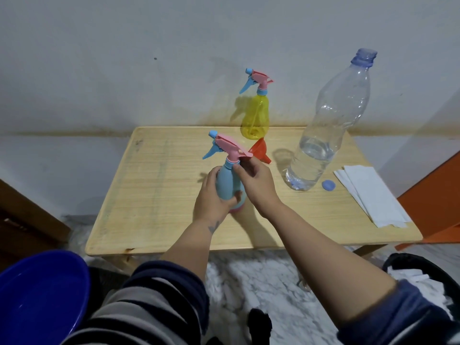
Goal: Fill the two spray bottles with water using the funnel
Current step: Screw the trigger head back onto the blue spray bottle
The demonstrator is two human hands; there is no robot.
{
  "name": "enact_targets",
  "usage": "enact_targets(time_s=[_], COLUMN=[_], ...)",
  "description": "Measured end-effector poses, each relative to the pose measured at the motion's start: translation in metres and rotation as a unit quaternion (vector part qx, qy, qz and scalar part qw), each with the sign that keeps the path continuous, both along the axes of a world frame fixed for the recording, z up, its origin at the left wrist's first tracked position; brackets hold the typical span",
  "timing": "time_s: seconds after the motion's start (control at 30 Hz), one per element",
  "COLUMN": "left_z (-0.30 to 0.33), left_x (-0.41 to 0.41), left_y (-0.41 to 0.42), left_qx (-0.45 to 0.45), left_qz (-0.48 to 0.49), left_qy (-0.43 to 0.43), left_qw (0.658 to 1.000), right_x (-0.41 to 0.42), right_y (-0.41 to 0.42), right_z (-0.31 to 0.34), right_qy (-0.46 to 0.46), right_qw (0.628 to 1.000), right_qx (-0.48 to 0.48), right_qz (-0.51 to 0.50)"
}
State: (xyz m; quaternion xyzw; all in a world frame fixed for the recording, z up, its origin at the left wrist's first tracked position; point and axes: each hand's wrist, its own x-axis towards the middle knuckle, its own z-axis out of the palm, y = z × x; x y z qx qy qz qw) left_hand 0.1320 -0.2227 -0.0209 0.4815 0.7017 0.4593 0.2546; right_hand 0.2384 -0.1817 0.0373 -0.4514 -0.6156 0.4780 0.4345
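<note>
The room was dim and bluish, the frame soft and slightly smeared. Shadows of the yellow spray bottle [255, 117] and the water bottle [328, 125] fell toward nine o'clock (light evidently came from three o'clock). Wide-angle distortion bowed the table [154, 195] edges; corners blurred most.

Both forearms were bare, with the sleeves pushed up past the elbows. The left sleeve [159, 295] was banded in broad dark navy and grey stripes, its rolled edge navy. The right sleeve [398, 317] was bunched into a thick navy roll, with a grey stripe showing at the lower edge of the view. A small dark tattoo [213, 227] marked the left wrist, just below the left hand [214, 195]. The right hand [256, 183] wore no rings or watch.
</note>
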Motion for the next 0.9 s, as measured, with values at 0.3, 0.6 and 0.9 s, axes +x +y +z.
enact_targets(time_s=[0.3,0.6,0.9], left_z=[0.001,0.002,0.003], left_x=[0.000,0.003,0.003], left_y=[0.000,0.000,0.000], left_qx=[0.002,0.002,-0.004], left_qz=[0.000,0.008,0.011], left_qy=[-0.005,-0.008,-0.008], left_qw=[1.000,1.000,1.000], right_x=[-0.014,-0.005,-0.006], right_y=[0.005,0.006,0.002], right_z=[0.007,0.003,0.000], right_qy=[-0.039,-0.015,-0.014], right_qw=[0.999,1.000,0.999], right_qx=[0.020,-0.006,0.012], right_qz=[0.012,0.013,0.048])
